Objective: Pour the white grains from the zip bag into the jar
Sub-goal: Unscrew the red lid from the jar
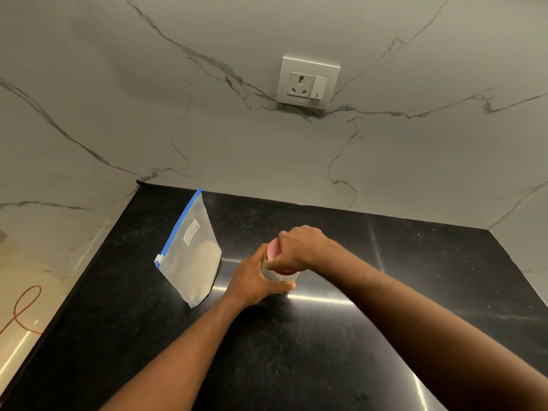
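Note:
A clear zip bag [191,262] with a blue zip strip and a white handwritten label stands upright on the black counter [296,336], left of centre, with pale grains in its lower part. To its right stands a clear jar [277,275] with a pink-red lid [273,250]. My left hand [255,277] wraps around the jar's body from the left. From above, my right hand [302,247] grips the lid. Most of the jar is hidden by my hands.
A marble wall rises behind the counter, with a white socket and switch plate [308,83]. The counter's left edge drops to a pale floor where an orange cable [20,310] lies. The counter's right back corner meets a marble side wall.

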### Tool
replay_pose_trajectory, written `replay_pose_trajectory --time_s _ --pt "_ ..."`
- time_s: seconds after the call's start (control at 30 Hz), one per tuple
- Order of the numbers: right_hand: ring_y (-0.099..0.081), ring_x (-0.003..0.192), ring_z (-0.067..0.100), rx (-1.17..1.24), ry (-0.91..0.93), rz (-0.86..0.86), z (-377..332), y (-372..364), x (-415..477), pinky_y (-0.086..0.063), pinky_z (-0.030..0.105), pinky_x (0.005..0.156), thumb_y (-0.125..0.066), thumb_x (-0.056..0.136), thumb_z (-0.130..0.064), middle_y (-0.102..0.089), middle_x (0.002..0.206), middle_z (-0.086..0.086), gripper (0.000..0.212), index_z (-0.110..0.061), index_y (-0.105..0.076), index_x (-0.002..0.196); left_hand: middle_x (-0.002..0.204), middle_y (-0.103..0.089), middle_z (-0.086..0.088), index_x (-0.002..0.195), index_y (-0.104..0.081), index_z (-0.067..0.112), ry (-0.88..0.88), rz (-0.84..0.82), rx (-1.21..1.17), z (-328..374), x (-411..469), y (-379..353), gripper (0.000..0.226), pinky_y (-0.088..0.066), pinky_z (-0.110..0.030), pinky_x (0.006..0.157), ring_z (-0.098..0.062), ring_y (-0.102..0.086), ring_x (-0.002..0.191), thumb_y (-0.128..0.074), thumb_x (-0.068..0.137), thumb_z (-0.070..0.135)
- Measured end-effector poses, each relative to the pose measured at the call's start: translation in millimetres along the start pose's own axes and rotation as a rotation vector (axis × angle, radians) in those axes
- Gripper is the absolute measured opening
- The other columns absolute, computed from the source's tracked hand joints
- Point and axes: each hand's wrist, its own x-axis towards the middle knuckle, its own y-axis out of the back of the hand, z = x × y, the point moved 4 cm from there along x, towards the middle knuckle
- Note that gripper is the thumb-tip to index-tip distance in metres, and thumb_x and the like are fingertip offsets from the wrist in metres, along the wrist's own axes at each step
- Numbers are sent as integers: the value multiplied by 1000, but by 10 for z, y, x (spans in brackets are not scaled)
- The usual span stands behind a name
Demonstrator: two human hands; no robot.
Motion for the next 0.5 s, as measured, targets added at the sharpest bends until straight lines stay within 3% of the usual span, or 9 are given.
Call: replay_pose_trajectory --time_s 0.1,0.17,0.23,0.27,0.33,0.4,0.47,0.5 --pt "-53 117 27 -82 230 -122 -49 99 -14 -48 36 83 -82 83 -32 -48 137 5 77 -38 -45 151 112 -53 40 119 -26 84 3 -15 15 -50 -4 -16 91 -41 -8 81 18 -54 101 -85 50 84" --pt "-48 127 29 47 294 -132 -36 136 -48 -48 39 91 -83 81 -28 -42 145 4 77 -41 -49 148 114 -54 37 122 -29 81 -13 -19 15 -54 -11 -15 89 -43 -11 84 15 -55 104 -85 53 84" --pt "-54 126 30 139 225 -35 38 137 -36 -51 41 91 -78 83 -53 -46 147 7 74 -36 -47 148 118 -60 34 125 -32 78 -20 -14 2 -21 -10 -19 88 -47 -15 86 10 -60 108 -86 55 82" --pt "-60 121 32 88 134 33 67 134 -35 -53 41 88 -67 84 -72 -52 142 10 80 -30 -45 149 118 -61 33 125 -33 77 -20 -8 -3 -7 -8 -19 88 -49 -15 85 8 -62 110 -87 56 80" --pt "-69 100 29 -86 -29 95 44 63 -21 -55 38 77 -43 85 -89 -67 117 12 91 -17 -53 141 117 -61 35 124 -30 80 -18 13 -5 -7 -4 -24 91 -49 -13 83 8 -62 108 -88 54 78" --pt "-67 88 23 -109 -25 87 -29 -17 37 -53 34 71 -47 90 -81 -71 106 7 78 -15 -61 130 115 -60 36 125 -29 79 -17 18 2 -6 -17 -20 94 -46 -12 83 12 -59 105 -88 51 79" --pt "-64 97 22 -21 89 16 -59 20 53 -52 33 76 -69 89 -59 -69 121 5 63 -22 -57 139 119 -61 32 133 -34 68 -3 6 6 -10 -31 -26 98 -46 -14 86 10 -60 105 -86 51 82" --pt "-62 103 22 -28 174 -27 -57 72 30 -51 33 79 -77 86 -47 -65 128 4 66 -27 -53 145 122 -61 28 138 -38 59 9 2 7 -17 -36 -29 102 -47 -15 88 6 -61 107 -86 51 82"
